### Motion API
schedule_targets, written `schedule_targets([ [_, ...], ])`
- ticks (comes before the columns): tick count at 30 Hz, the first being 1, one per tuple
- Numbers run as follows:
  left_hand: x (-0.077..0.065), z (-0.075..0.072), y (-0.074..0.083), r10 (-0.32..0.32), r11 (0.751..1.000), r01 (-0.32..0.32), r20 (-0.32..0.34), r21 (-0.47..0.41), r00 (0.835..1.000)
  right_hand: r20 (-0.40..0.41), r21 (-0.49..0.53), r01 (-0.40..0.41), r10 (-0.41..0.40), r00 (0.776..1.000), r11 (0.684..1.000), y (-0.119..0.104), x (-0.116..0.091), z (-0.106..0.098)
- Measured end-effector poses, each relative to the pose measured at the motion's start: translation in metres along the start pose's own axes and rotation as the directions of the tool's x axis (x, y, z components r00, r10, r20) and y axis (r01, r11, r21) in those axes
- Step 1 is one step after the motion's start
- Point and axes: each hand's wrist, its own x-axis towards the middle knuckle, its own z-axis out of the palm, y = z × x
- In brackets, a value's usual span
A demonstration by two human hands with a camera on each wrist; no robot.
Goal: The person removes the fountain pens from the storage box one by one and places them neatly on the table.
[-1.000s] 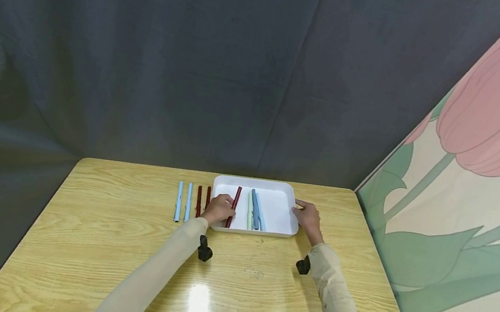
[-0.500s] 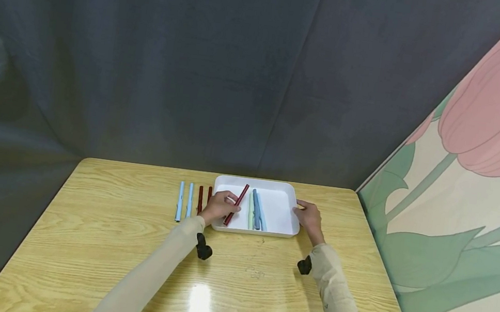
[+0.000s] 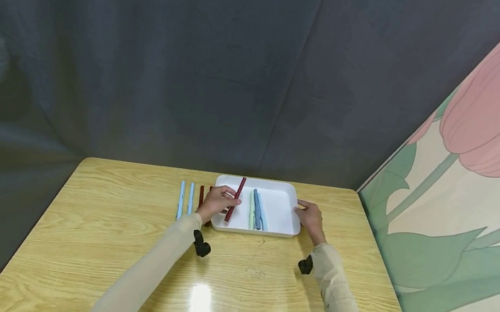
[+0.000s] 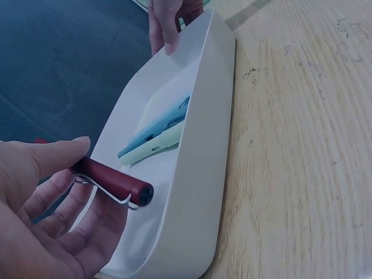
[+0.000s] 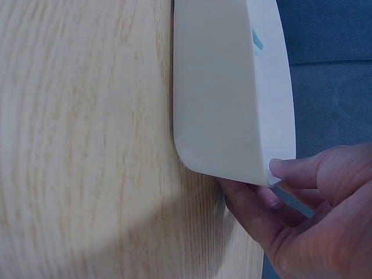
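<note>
My left hand (image 3: 218, 201) pinches a dark red pen (image 3: 235, 200) between thumb and fingers, holding it tilted over the left part of a white tray (image 3: 283, 207). In the left wrist view the pen's wire clip (image 4: 104, 189) and round end show. Inside the tray lie a pale green pen (image 3: 251, 211), a grey-blue pen (image 3: 256, 210) and a light blue pen (image 3: 263, 212), side by side. My right hand (image 3: 311, 219) grips the tray's right wall, thumb over the rim (image 5: 273, 174) and fingers outside it.
Left of the tray, two light blue pens (image 3: 181, 199) lie upright in a row on the wooden table (image 3: 120, 223). Beside them are two dark red pens (image 3: 201, 196), partly hidden by my left hand. A dark curtain (image 3: 192, 91) hangs behind the table; a flower-patterned wall (image 3: 473, 204) stands right.
My left hand has lifted the dark red pen slightly towards the tray's far side, its angle shifting on the way. The right hand keeps its grip on the tray.
</note>
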Motion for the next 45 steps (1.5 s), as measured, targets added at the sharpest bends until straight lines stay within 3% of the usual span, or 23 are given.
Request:
schedule_targets([
  [15,0.001,-0.016,-0.002,-0.091,0.994,0.091,-0.003,-0.063,0.996,0.013,0.034,0.002,-0.003,1.000,0.999,0.004,0.002,0.000],
  [25,-0.004,-0.030,0.002,-0.086,0.992,0.085,-0.009,-0.091,0.996,0.038,0.082,0.010,-0.013,0.999,0.997,0.005,0.000,-0.004],
  [45,-0.009,-0.076,-0.012,-0.100,0.992,0.087,-0.144,-0.094,0.984,0.004,0.038,-0.011,0.011,1.000,0.999,0.002,0.000,0.001],
])
